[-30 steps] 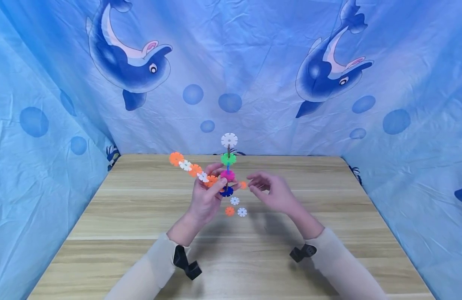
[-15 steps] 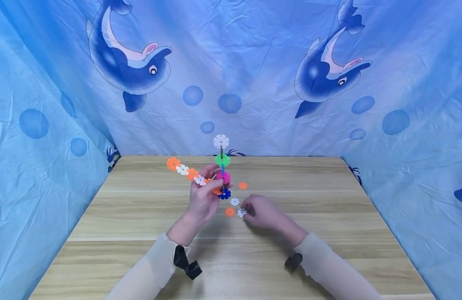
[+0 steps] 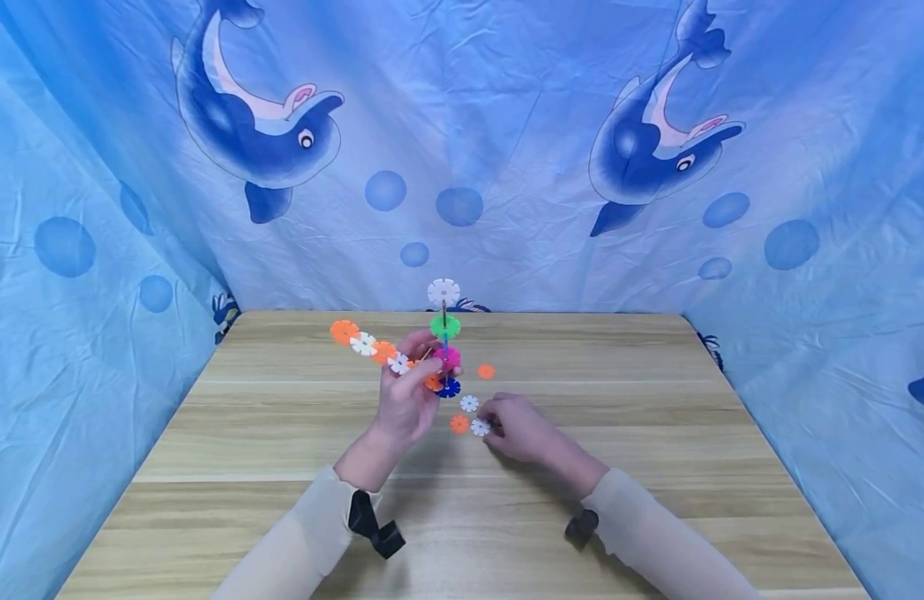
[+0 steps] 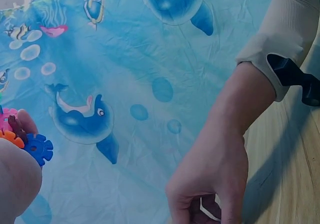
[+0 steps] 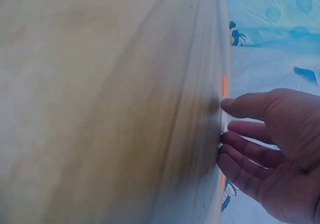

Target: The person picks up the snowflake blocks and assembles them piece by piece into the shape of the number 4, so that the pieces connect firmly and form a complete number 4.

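Observation:
My left hand [image 3: 409,404] grips an assembly of notched snowflake building discs above the table. Its upright column has a white disc [image 3: 443,292] on top, a green disc [image 3: 445,326], a pink disc [image 3: 448,358] under my thumb and a dark blue disc [image 3: 450,387] at the bottom. A branch of orange and white discs [image 3: 362,343] slants up to the left. My right hand [image 3: 520,427] is down at the table, thumb and curled fingertips pinching the edge of a loose white disc [image 3: 480,427]. In the right wrist view that white disc [image 5: 223,119] shows edge-on.
Nearby on the wooden table [image 3: 282,517] lie another white disc [image 3: 469,403], an orange disc [image 3: 459,424] and, further back, a second orange disc [image 3: 486,372]. A blue dolphin-print curtain [image 3: 536,250] surrounds the table's back and sides.
My right hand has come down and left from mid-air to the loose white disc, which has shifted slightly left. My left hand has lowered the assembly a little and moved it left.

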